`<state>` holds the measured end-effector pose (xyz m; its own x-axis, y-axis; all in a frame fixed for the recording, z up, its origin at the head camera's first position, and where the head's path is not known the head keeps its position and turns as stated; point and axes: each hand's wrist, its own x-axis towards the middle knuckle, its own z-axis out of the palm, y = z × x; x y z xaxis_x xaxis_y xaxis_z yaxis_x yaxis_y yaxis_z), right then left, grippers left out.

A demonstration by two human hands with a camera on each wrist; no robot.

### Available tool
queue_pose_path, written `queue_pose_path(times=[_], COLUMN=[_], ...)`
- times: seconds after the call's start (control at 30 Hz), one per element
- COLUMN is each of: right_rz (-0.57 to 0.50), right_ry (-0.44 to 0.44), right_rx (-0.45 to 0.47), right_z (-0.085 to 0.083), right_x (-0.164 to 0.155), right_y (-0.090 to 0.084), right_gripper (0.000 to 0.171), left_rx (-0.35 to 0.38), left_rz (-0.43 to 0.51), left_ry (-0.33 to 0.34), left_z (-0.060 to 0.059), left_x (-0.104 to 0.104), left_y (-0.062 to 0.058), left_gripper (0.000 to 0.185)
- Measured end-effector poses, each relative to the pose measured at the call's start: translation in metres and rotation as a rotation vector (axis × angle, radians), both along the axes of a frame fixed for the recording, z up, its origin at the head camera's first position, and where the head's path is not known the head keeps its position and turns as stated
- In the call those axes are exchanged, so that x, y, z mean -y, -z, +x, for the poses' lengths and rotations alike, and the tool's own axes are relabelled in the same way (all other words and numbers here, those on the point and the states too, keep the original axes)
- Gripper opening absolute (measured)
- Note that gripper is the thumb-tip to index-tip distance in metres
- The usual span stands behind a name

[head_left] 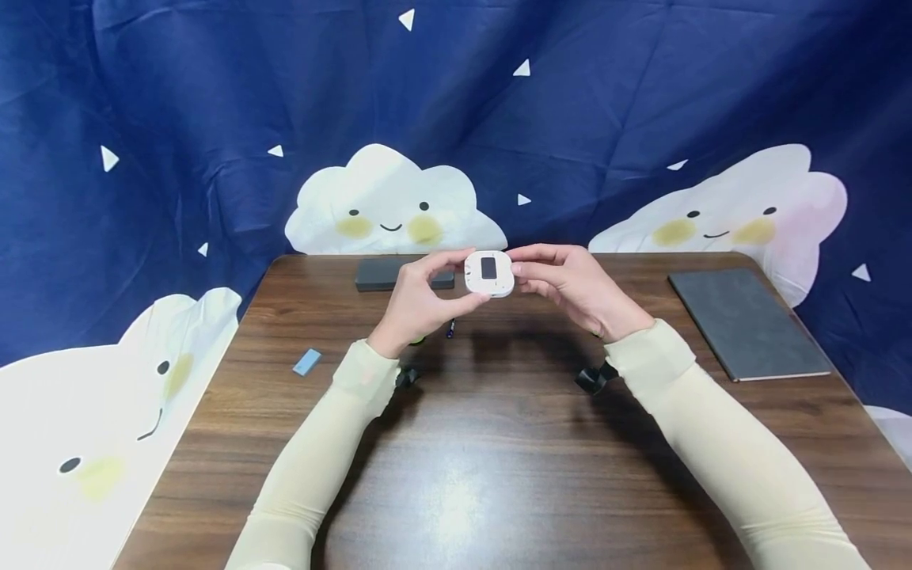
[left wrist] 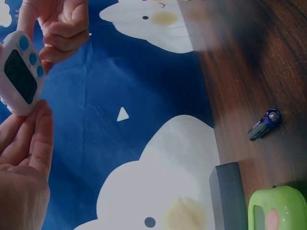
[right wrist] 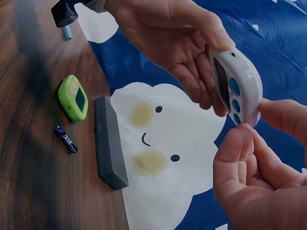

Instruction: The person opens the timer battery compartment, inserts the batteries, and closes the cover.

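A white digital timer (head_left: 488, 273) with rounded corners is held up above the far part of the table. My left hand (head_left: 427, 297) grips one side of it between thumb and fingers. On the opposite side, my right hand (head_left: 563, 285) pinches its edge with the fingertips. The head view shows the timer's back, with a dark rectangle in the middle. Its screen and blue buttons (left wrist: 32, 58) appear in the left wrist view. Below the hands, a battery (right wrist: 65, 139) lies on the table beside a green timer (right wrist: 74, 98), mostly hidden in the head view.
A long dark grey case (head_left: 378, 274) lies at the table's far edge, partly behind my left hand. A small blue block (head_left: 306, 362) is on the left of the brown table (head_left: 456, 443). To the right lies a dark notebook (head_left: 748, 324). A blue cloud-print curtain (head_left: 570, 119) hangs behind.
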<state>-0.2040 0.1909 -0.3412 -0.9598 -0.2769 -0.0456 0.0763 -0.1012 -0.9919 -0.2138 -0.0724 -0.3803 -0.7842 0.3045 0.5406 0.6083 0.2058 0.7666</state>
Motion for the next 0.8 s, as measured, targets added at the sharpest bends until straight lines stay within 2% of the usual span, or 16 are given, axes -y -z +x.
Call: queue_pose_path(times=[0.07,0.23,0.3,0.37,0.5,0.67,0.8], right_rz=[0.094,0.413,0.489,0.532,0.616,0.685,0.705], right_ry=[0.051,0.248,0.296,0.317,0.356,0.396,0.385], right_rx=[-0.121,-0.566,-0.716,-0.825,-0.942,-1.008,-1.045], right_z=[0.005,0.022,0.027,0.032,0.035,0.037,0.037], right_x=[0.004,0.015,0.017,0.018,0.019,0.018,0.018], right_y=[0.005,0.020,0.025,0.028,0.029,0.027,0.026], right_gripper=[0.028,0.035,0.038,0.044,0.050,0.047,0.046], left_rx=[0.001,-0.005,-0.013,-0.029,-0.069,-0.082,-0.079], left_rz=[-0.003,-0.001,0.010,0.015,0.017,0.011,0.020], left_ry=[-0.014,-0.058,-0.078,-0.101,-0.131,-0.135,-0.140], left_z=[-0.001,-0.002,-0.002,-0.003,-0.003,-0.001,0.001], left_x=[-0.001,-0.003,-0.003,-0.005,-0.008,-0.011,-0.012], left_y=[0.001,0.004,0.004,0.005,0.007,0.008,0.009], left_gripper=[0.064,0.063,0.062,0.061,0.062,0.063,0.062])
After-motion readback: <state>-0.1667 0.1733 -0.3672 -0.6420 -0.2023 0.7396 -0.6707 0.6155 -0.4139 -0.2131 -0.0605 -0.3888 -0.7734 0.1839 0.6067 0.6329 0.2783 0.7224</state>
